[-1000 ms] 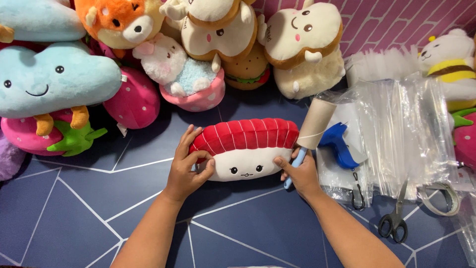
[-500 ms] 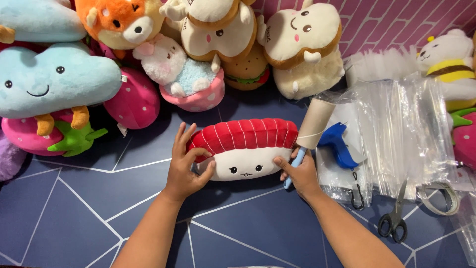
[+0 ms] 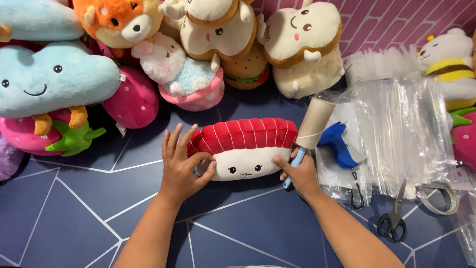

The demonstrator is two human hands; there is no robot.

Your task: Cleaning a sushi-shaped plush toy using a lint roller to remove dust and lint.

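Sushi plush (image 3: 243,149) lies centre on the blue floor (image 3: 74,218). Left hand (image 3: 181,168), fingers spread, presses its 9 o'clock end. Right hand (image 3: 300,173) grips a lint roller (image 3: 310,131) at its 3 o'clock end, fingertips touching the plush.

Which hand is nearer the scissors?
Right. The right hand holds the lint roller just left of the scissors; the left hand rests across the sushi plush.

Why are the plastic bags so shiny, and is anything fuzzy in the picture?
Head view: light from above glints white off the clear plastic bags; the sushi plush and both hands look sharp; soft shadows sit under the plush pile; edges bend slightly.
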